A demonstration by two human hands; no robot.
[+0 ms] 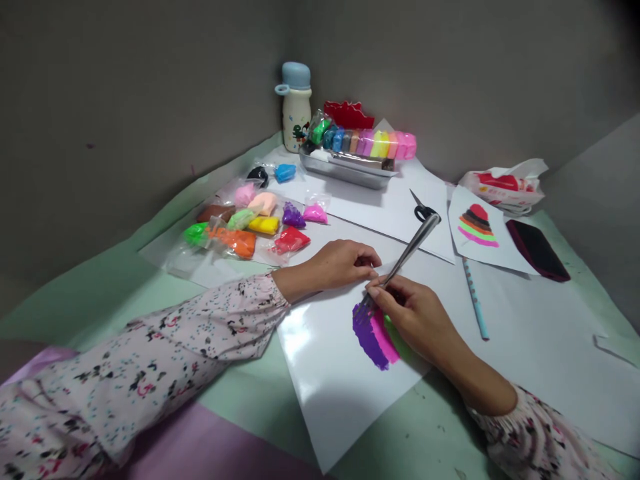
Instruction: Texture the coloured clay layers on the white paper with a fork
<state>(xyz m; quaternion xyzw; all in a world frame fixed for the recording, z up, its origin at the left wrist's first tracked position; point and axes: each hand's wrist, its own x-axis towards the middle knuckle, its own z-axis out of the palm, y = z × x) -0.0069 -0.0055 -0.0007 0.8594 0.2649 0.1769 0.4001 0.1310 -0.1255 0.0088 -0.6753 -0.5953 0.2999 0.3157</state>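
Note:
A metal fork point(413, 245) is in my right hand point(419, 313), its fingers closed round the lower handle. The fork slants with its tines down on the purple strip of clay point(369, 340). Beside the purple, a pink strip point(384, 339) and a green strip point(399, 335) lie on a white sheet of paper point(325, 387); my right hand partly covers the green. My left hand point(341, 263) rests at the sheet's far edge, fingers loosely bent, with a gap between thumb and fingers and nothing visible in them.
Several bags of coloured clay point(240, 227) lie at left. Behind stand a bottle point(297, 110) and a metal tray point(345, 172) with wrapped clay point(370, 142) above it. To the right are scissors point(425, 213), a striped clay picture point(477, 227), a pencil point(475, 300), a phone point(539, 248) and tissues point(505, 187).

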